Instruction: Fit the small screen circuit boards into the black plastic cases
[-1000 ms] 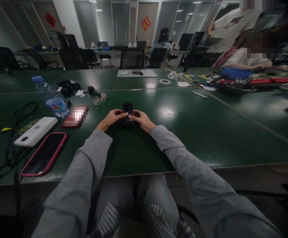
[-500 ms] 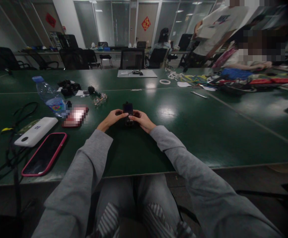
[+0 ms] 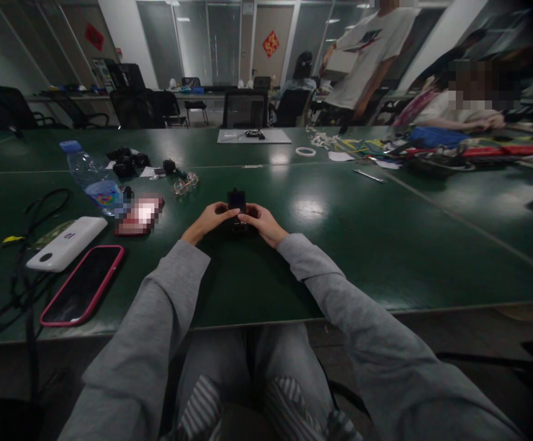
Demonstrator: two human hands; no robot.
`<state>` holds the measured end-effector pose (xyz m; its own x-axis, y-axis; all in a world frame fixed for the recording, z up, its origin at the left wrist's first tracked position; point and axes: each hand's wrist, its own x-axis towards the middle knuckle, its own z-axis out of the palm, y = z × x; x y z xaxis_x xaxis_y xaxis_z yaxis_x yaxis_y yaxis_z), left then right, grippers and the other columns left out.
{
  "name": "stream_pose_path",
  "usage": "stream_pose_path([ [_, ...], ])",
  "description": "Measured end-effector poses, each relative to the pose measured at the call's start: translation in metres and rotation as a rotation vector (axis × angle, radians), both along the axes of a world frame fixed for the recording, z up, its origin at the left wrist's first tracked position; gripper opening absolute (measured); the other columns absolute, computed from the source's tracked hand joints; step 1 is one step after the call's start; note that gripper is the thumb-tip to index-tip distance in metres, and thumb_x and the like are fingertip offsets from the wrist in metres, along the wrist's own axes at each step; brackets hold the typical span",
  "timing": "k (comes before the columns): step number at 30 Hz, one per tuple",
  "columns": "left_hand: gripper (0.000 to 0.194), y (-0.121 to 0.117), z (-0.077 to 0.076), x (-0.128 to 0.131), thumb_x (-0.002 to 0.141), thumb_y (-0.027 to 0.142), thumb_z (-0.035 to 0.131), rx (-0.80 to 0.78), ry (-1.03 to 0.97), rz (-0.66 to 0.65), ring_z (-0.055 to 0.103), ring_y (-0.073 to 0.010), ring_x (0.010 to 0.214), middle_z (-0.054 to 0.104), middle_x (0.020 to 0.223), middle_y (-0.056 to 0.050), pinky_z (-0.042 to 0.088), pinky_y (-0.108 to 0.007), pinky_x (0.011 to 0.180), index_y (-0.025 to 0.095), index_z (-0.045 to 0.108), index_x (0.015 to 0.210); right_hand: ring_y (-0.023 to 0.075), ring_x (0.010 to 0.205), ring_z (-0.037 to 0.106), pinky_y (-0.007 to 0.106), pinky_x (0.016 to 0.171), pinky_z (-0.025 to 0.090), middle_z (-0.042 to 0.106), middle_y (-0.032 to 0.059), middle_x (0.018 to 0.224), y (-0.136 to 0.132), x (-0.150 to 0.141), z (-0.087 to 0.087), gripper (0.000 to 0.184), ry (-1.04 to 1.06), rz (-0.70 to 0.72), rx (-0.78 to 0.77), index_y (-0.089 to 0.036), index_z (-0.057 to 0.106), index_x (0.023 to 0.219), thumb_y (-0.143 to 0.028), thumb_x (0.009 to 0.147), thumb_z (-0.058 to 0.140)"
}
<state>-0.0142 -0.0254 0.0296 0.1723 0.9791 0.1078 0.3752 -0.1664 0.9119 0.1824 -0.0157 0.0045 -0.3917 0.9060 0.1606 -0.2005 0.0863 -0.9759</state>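
Observation:
Between my two hands stands a small black handheld device [image 3: 236,201] with a dark screen in its upper part and small marks lower down. It is upright over the green table [image 3: 266,275]. My left hand [image 3: 212,219] is closed on its left side, the thumb lying across the front. On the other side my right hand [image 3: 265,222] grips it, its thumb also on the front below the screen. The fingers behind the device are mostly hidden. A pair of glasses [image 3: 186,184] lies to the left beyond my left hand.
At left are a pink-cased phone [image 3: 84,286], a white power bank [image 3: 67,244], a red phone [image 3: 138,215], a tilted plastic bottle [image 3: 92,177] and black cables [image 3: 25,282]. A wrench [image 3: 369,176] and white ring [image 3: 305,151] lie farther right. People are at the far right.
My hands and the black device stay almost still, with the left thumb shifted slightly right. In the background, the standing person in a white shirt has moved left.

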Motion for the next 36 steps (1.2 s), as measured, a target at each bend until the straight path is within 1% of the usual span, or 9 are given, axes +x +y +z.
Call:
stream_pose_path([
  [4, 0.064, -0.002, 0.002, 0.000, 0.071, 0.059, 0.071, -0.067, -0.039, -0.040, 0.061, -0.0253, 0.104, 0.066, 0.115, -0.016, 0.044, -0.039, 0.094, 0.010, 0.064, 0.111, 0.0219, 0.109, 0.060, 0.042, 0.105, 0.045, 0.065, 0.0080, 0.111, -0.001, -0.001, 0.004, 0.061, 0.013, -0.028, -0.031, -0.018, 0.060, 0.116, -0.044, 0.065, 0.082],
  [8, 0.060, 0.004, -0.004, -0.002, 0.082, 0.067, 0.053, -0.067, -0.121, 0.041, 0.063, -0.0226, 0.097, 0.069, 0.103, -0.014, 0.045, -0.036, 0.090, 0.011, 0.067, 0.100, 0.0215, 0.105, 0.062, 0.039, 0.098, 0.050, 0.066, 0.0082, 0.111, 0.000, -0.002, 0.003, 0.056, -0.046, -0.091, -0.038, -0.018, 0.060, 0.117, -0.050, 0.073, 0.074],
  [13, 0.058, 0.015, -0.014, -0.008, 0.088, 0.065, 0.045, -0.062, -0.182, 0.199, 0.064, -0.0194, 0.088, 0.069, 0.097, -0.012, 0.049, -0.031, 0.078, 0.012, 0.065, 0.101, 0.0206, 0.105, 0.062, 0.037, 0.097, 0.049, 0.066, 0.0087, 0.114, -0.001, -0.007, -0.003, 0.047, -0.221, -0.139, 0.080, -0.018, 0.061, 0.117, -0.049, 0.081, 0.065],
  [20, 0.049, 0.020, -0.021, -0.010, 0.093, 0.055, 0.044, -0.016, -0.140, 0.219, 0.062, -0.0198, 0.094, 0.068, 0.107, -0.011, 0.049, -0.028, 0.073, 0.013, 0.066, 0.103, 0.0237, 0.106, 0.059, 0.041, 0.096, 0.047, 0.066, 0.0109, 0.108, -0.009, -0.011, 0.001, 0.044, -0.549, -0.262, 0.290, -0.016, 0.064, 0.116, -0.050, 0.088, 0.059],
  [23, 0.044, 0.021, -0.023, -0.010, 0.096, 0.049, 0.042, -0.007, -0.145, 0.215, 0.062, -0.0174, 0.087, 0.068, 0.103, -0.011, 0.048, -0.027, 0.072, 0.013, 0.067, 0.102, 0.0271, 0.111, 0.054, 0.045, 0.101, 0.042, 0.065, 0.0121, 0.105, -0.007, -0.007, 0.001, 0.041, -0.756, -0.380, 0.376, -0.017, 0.069, 0.110, -0.050, 0.090, 0.056],
  [26, 0.041, 0.022, -0.024, -0.010, 0.097, 0.045, 0.042, -0.010, -0.159, 0.214, 0.062, -0.0150, 0.079, 0.068, 0.098, -0.011, 0.048, -0.026, 0.071, 0.013, 0.066, 0.102, 0.0251, 0.103, 0.056, 0.045, 0.099, 0.044, 0.066, 0.0110, 0.103, -0.002, -0.003, -0.001, 0.039, -0.796, -0.396, 0.372, -0.017, 0.068, 0.109, -0.047, 0.095, 0.049],
  [29, 0.039, 0.022, -0.024, -0.010, 0.098, 0.042, 0.041, -0.019, -0.166, 0.226, 0.061, -0.0140, 0.077, 0.067, 0.099, -0.011, 0.048, -0.025, 0.069, 0.012, 0.066, 0.101, 0.0250, 0.103, 0.058, 0.046, 0.098, 0.045, 0.065, 0.0120, 0.107, -0.003, -0.003, -0.001, 0.042, -0.776, -0.419, 0.427, -0.016, 0.065, 0.114, -0.048, 0.096, 0.046],
  [32, 0.039, 0.021, -0.023, -0.009, 0.098, 0.041, 0.040, -0.022, -0.160, 0.234, 0.061, -0.0138, 0.077, 0.067, 0.098, -0.011, 0.047, -0.025, 0.068, 0.012, 0.066, 0.100, 0.0265, 0.112, 0.056, 0.045, 0.101, 0.045, 0.059, 0.0153, 0.120, -0.012, -0.005, 0.002, 0.055, -0.751, -0.419, 0.565, -0.014, 0.052, 0.132, -0.051, 0.092, 0.052],
  [36, 0.037, 0.020, -0.022, -0.008, 0.098, 0.038, 0.040, -0.027, -0.164, 0.237, 0.060, -0.0133, 0.076, 0.067, 0.095, -0.010, 0.046, -0.024, 0.067, 0.012, 0.066, 0.098, 0.0285, 0.119, 0.055, 0.046, 0.102, 0.047, 0.053, 0.0168, 0.131, -0.024, -0.009, 0.002, 0.066, -0.872, -0.304, 0.701, -0.014, 0.039, 0.144, -0.036, 0.086, 0.061],
])
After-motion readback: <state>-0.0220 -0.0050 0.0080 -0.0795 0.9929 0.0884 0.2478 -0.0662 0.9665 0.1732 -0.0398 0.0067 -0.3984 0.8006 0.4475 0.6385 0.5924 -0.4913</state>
